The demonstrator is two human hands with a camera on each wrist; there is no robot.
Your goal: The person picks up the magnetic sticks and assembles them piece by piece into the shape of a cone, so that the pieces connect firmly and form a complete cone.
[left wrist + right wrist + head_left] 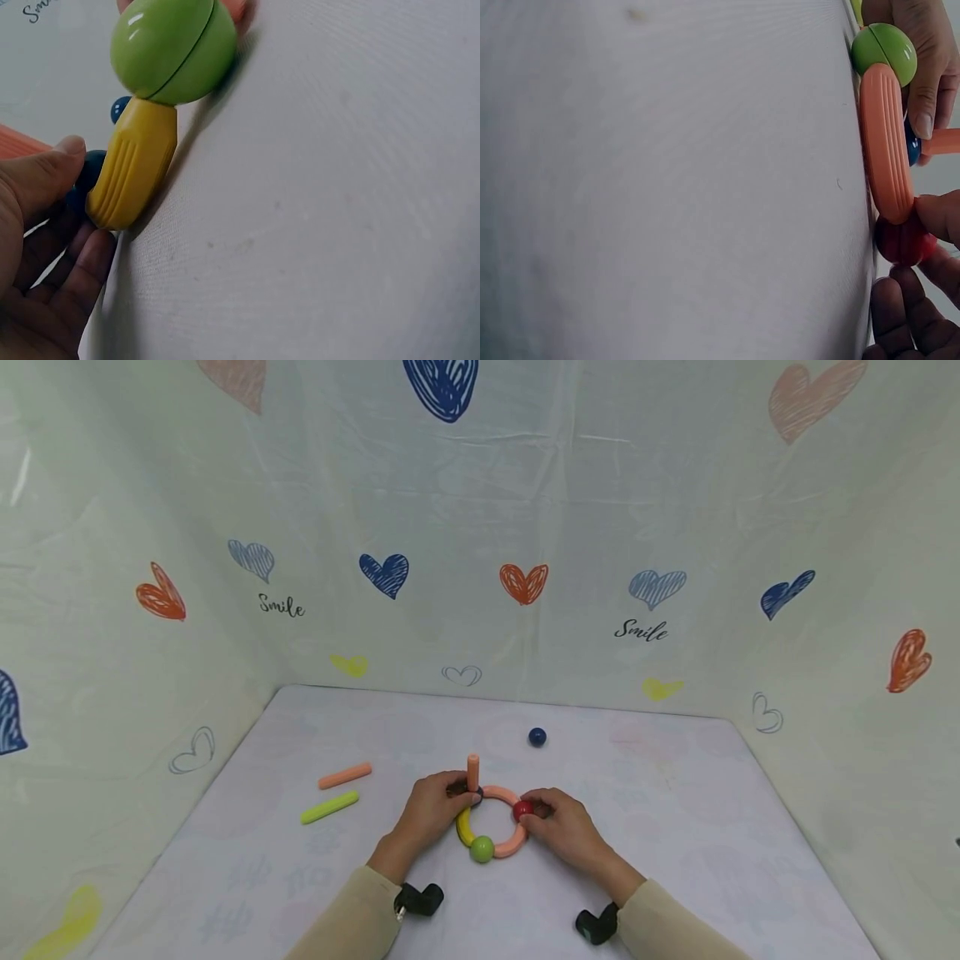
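A ring of curved rods and balls lies on the table. My left hand (pixel 429 810) pinches its dark blue ball (pixel 91 169), from which a straight orange rod (pixel 472 772) stands upright. On the opposite side, my right hand (pixel 566 833) grips the red ball (pixel 522 810) between thumb and fingers. A curved yellow rod (pixel 139 165) runs from the blue ball to a green ball (pixel 482 849) at the near side. Two curved orange rods, one far (pixel 498 793) and one near (pixel 886 142), join the red ball to the blue and green ones.
Left of the ring lie a straight orange rod (pixel 345 776) and a straight lime-green rod (pixel 330 807). A loose dark blue ball (pixel 537 737) sits beyond the ring. The white table (pixel 675 827) meets heart-printed sheeting (pixel 570 643) at the back and sides.
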